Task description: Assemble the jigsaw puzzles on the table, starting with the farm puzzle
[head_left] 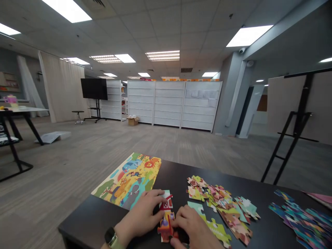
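Note:
Between my hands on the dark table lies a short strip of joined jigsaw puzzle pieces, with a red barn piece (166, 204) at the top and an orange and purple piece (165, 229) below it. My left hand (144, 212), with a watch on its wrist, has thumb and fingertips on the left edge of the barn piece. Curled fingers of my right hand (193, 224) grip the lower right side of the orange piece. Just right of that hand are green puzzle pieces (218, 231). A bright animal picture sheet (135, 180) lies beyond my left hand.
A heap of mixed puzzle pieces (218, 197) covers the table's right middle. Blue and purple pieces (306, 221) are piled at the far right. The table edge (75, 214) runs along the left. Past it stand white shelves (167, 103) and a board on an easel (290, 107).

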### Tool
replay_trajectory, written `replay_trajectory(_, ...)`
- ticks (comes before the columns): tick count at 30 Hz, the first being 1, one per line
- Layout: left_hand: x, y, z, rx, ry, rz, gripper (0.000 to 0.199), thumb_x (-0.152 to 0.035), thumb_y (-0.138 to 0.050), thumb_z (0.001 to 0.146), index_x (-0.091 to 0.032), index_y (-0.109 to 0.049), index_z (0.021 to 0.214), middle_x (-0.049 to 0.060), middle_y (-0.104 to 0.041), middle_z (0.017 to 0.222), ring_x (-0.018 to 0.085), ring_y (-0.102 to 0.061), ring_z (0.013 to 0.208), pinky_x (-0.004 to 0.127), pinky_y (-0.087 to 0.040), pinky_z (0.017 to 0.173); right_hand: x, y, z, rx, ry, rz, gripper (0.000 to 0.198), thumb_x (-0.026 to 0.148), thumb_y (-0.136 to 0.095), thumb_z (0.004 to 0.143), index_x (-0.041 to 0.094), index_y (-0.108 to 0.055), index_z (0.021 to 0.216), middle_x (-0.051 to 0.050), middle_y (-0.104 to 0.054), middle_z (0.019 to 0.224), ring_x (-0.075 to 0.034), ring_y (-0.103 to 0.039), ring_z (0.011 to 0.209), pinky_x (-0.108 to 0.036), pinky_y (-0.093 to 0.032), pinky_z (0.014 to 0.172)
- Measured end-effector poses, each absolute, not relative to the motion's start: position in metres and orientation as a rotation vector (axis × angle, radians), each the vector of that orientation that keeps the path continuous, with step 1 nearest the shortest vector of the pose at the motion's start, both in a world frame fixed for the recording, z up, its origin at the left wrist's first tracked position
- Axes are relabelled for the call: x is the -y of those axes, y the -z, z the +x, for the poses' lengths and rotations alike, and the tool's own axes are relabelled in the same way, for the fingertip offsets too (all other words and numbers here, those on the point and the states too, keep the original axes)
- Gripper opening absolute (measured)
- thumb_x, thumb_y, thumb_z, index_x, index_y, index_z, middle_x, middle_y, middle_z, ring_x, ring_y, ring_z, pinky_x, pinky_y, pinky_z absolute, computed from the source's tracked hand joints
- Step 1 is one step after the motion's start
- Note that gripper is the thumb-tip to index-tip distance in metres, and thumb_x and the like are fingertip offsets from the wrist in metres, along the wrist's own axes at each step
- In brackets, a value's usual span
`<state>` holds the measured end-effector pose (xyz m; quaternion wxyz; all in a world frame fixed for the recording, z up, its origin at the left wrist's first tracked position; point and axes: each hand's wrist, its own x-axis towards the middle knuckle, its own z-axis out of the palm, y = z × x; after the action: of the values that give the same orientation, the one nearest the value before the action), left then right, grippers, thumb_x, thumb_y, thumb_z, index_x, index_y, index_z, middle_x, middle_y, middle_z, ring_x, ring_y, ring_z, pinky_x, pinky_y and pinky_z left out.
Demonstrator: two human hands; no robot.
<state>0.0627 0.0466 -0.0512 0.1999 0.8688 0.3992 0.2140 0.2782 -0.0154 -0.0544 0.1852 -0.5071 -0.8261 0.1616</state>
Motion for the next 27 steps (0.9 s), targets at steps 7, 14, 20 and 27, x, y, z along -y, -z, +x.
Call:
replay_trajectory(7, -0.049, 0.060, 0.064, -1.126, -0.650, 2.421, 0.034, -0.020, -0.066, 0.085, -0.027, -0.071, 0.118, 0.008, -0.062, 0.142, 0.029, -0.055, 0.132, 0.048, -0.040, 0.113, 0.015, 0.057, 0.278, 2.290, -0.490, -1.402, 0.029, 0.017, -0.070, 0.071, 0.024, -0.073, 0.099, -0.006, -0.068, 0.110, -0.026, -0.058, 0.104, -0.033, -0.042, 0.090)
replay_trajectory(14, -0.049, 0.058, 0.065, -1.128, -0.631, 2.410, 0.033, -0.018, -0.063, 0.086, -0.028, -0.070, 0.116, 0.006, -0.062, 0.142, 0.028, -0.053, 0.133, 0.048, -0.040, 0.114, 0.010, 0.060, 0.278, 2.241, -0.603, -1.328, 0.029, 0.010, -0.067, 0.063, 0.022, -0.068, 0.090, -0.003, -0.069, 0.100, -0.023, -0.059, 0.098, -0.029, -0.042, 0.087)
replay_trajectory(20, -0.048, 0.058, 0.065, -1.138, -0.624, 2.398, 0.035, -0.013, -0.060, 0.086, -0.029, -0.070, 0.115, 0.004, -0.062, 0.142, 0.026, -0.053, 0.133, 0.046, -0.039, 0.114, 0.005, 0.057, 0.281, 2.278, -0.601, -1.336, 0.027, 0.017, -0.067, 0.067, 0.021, -0.064, 0.093, -0.004, -0.070, 0.101, -0.023, -0.061, 0.092, -0.030, -0.043, 0.080)
replay_trajectory(27, -0.053, 0.061, 0.064, -1.135, -0.636, 2.392, 0.032, -0.015, -0.062, 0.087, -0.028, -0.071, 0.114, 0.005, -0.061, 0.141, 0.027, -0.054, 0.132, 0.047, -0.039, 0.114, -0.001, 0.068, 0.284, 2.386, -0.372, -1.273, 0.020, 0.026, -0.071, 0.077, 0.022, -0.068, 0.096, -0.005, -0.074, 0.097, -0.024, -0.064, 0.089, -0.029, -0.046, 0.077)
